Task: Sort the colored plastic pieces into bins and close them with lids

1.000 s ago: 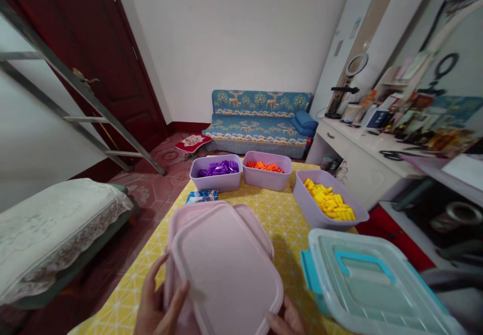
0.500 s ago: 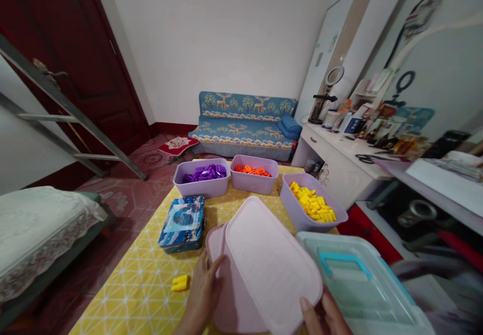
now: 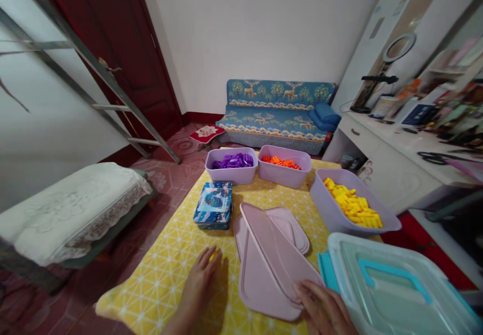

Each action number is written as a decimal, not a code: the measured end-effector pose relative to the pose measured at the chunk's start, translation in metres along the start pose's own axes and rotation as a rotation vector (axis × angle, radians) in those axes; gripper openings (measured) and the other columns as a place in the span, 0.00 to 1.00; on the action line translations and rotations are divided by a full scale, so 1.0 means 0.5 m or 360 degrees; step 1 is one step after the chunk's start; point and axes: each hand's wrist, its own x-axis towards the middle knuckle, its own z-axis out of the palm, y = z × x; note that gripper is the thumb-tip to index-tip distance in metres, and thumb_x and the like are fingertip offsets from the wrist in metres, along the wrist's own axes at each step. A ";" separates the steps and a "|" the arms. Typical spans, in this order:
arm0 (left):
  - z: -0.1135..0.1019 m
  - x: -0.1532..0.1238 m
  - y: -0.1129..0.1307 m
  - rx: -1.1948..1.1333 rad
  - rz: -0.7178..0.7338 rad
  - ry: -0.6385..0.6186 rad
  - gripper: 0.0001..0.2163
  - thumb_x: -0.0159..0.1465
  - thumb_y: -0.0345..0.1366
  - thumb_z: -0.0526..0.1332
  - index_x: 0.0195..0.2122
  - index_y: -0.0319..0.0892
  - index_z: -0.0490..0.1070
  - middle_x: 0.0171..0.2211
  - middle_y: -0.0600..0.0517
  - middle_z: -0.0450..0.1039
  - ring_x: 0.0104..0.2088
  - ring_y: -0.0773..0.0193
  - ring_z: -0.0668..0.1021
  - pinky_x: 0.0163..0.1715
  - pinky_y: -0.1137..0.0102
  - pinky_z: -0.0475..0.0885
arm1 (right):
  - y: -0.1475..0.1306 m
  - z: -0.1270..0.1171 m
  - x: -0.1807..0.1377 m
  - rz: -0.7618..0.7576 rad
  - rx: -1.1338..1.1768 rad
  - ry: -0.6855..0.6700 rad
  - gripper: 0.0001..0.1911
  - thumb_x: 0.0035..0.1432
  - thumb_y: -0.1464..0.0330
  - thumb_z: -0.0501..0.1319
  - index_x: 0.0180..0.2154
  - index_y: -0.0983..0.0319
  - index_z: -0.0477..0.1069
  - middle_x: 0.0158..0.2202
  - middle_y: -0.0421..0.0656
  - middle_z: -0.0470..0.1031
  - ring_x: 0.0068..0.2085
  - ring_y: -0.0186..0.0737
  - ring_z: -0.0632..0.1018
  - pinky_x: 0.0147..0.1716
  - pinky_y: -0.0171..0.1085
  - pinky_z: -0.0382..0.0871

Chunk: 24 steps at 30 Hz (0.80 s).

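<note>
My right hand point(image 3: 326, 305) grips the near edge of a pink plastic lid point(image 3: 277, 254), which is tilted above the others. Beneath it, another pink lid point(image 3: 251, 279) lies on the table, and a further lid point(image 3: 296, 227) shows partly behind. My left hand point(image 3: 202, 277) is low over the tablecloth, its fingers closed around a small yellow plastic piece point(image 3: 213, 256) that is mostly hidden. Just beyond that hand sits a blue illustrated tin box point(image 3: 214, 205).
Lilac bins hold purple pieces point(image 3: 234, 161), orange pieces point(image 3: 281, 162) and yellow pieces point(image 3: 352, 204) along the table's far and right sides. A clear box with a turquoise handle point(image 3: 396, 274) stands at right. The patterned yellow tablecloth point(image 3: 151, 279) extends to the left edge.
My left hand has let go of the lids and moved left onto the yellow piece. My right hand keeps the top lid, now tipped more steeply, uncovering another lid behind. The view has shifted left.
</note>
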 end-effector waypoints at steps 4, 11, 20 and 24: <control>0.001 0.002 -0.004 -0.0114 -0.0023 -0.0191 0.17 0.60 0.27 0.56 0.43 0.49 0.81 0.52 0.45 0.76 0.54 0.51 0.76 0.52 0.56 0.75 | 0.009 0.069 -0.027 -0.0086 -0.0063 -0.0275 0.21 0.58 0.77 0.57 0.44 0.49 0.80 0.45 0.43 0.81 0.43 0.42 0.80 0.43 0.37 0.75; -0.030 0.049 0.062 -0.0994 -0.0426 -0.0126 0.18 0.62 0.50 0.61 0.44 0.43 0.78 0.35 0.45 0.79 0.35 0.57 0.81 0.33 0.65 0.78 | -0.028 0.118 -0.028 0.0647 0.0489 -0.0426 0.17 0.57 0.71 0.58 0.46 0.55 0.79 0.45 0.47 0.79 0.44 0.44 0.80 0.46 0.40 0.75; -0.024 0.143 0.284 -0.1764 -0.0342 -0.0755 0.34 0.57 0.54 0.67 0.59 0.39 0.65 0.25 0.53 0.74 0.25 0.65 0.76 0.25 0.73 0.69 | -0.101 0.051 0.171 0.0702 0.1086 -0.0625 0.14 0.57 0.69 0.61 0.45 0.56 0.78 0.42 0.44 0.79 0.43 0.40 0.79 0.43 0.36 0.74; -0.015 0.173 0.270 -0.1525 -0.0205 -0.0682 0.27 0.64 0.51 0.60 0.59 0.41 0.66 0.33 0.46 0.80 0.31 0.59 0.81 0.33 0.66 0.76 | 0.013 -0.024 0.259 0.0792 0.0819 -0.0533 0.10 0.53 0.67 0.61 0.36 0.59 0.79 0.35 0.44 0.79 0.31 0.37 0.78 0.33 0.36 0.73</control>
